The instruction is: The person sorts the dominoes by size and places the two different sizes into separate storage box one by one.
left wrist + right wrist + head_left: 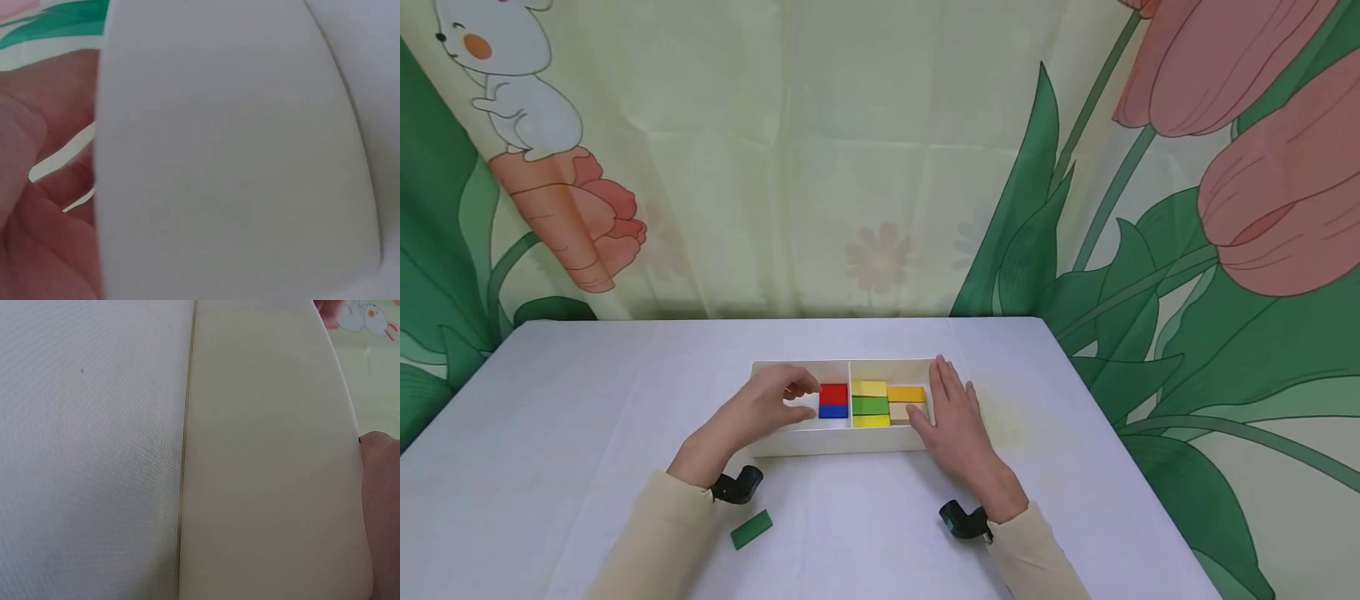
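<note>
A white two-compartment box (838, 442) stands on the table. My left hand (767, 400) is over its left compartment, thumb and fingers apart in a loose curve, with nothing seen between them. Just right of those fingertips lie a red block (832, 393) and a blue block (832, 412). Fingers extended, my right hand (958, 429) rests along the box's right end, its thumb by a beige block (898, 413). The right compartment also holds a green block (870, 406) and several yellow ones. In both wrist views the box wall (231, 150) covers much of the picture.
A dark green block (751, 529) lies on the white-covered table (850, 525), in front of the box and near the left sleeve (655, 533). Behind the table hangs a printed curtain (737, 167) with a rabbit and tulips.
</note>
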Tool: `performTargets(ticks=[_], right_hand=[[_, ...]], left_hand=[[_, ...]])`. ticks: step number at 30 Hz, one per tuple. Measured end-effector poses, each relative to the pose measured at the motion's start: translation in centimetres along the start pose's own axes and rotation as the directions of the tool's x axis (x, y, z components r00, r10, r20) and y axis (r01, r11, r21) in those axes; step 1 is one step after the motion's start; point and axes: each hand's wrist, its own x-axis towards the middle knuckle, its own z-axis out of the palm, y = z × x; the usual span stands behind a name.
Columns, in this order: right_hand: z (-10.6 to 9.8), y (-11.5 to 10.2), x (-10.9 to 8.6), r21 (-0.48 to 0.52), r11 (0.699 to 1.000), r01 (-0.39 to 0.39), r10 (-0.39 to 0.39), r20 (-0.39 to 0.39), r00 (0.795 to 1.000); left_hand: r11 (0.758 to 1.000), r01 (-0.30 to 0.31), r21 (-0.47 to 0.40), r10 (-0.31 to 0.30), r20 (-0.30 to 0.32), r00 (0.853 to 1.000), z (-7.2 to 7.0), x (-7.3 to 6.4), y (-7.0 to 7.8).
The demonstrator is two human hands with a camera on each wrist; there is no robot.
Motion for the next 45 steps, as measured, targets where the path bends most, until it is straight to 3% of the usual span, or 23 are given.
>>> performTargets(ticks=[10, 19, 33, 45], right_hand=[[-0.1, 0.1, 0.0, -0.005, 1.0, -0.002, 0.002, 0.013, 1.0], [-0.1, 0.1, 0.0, -0.001, 1.0, 0.001, -0.001, 0.011, 1.0], [-0.1, 0.1, 0.1, 0.013, 1.0, -0.009, 0.008, 0.014, 1.0], [0.0, 0.1, 0.1, 0.016, 1.0, -0.007, 0.007, 0.01, 1.0]], left_hand=[[0.994, -0.109, -0.029, 0.107, -0.058, 0.993, -1.0, -4.2, 0.4], [0.996, -0.065, -0.062, 0.06, -0.078, 0.995, -1.1, -7.1, 0.2], [0.988, -0.032, -0.153, 0.035, 0.02, 0.999, 0.4, -9.9, -1.9], [0.977, 0.0, -0.212, 0.026, 0.121, 0.992, 1.5, -11.0, -2.9]])
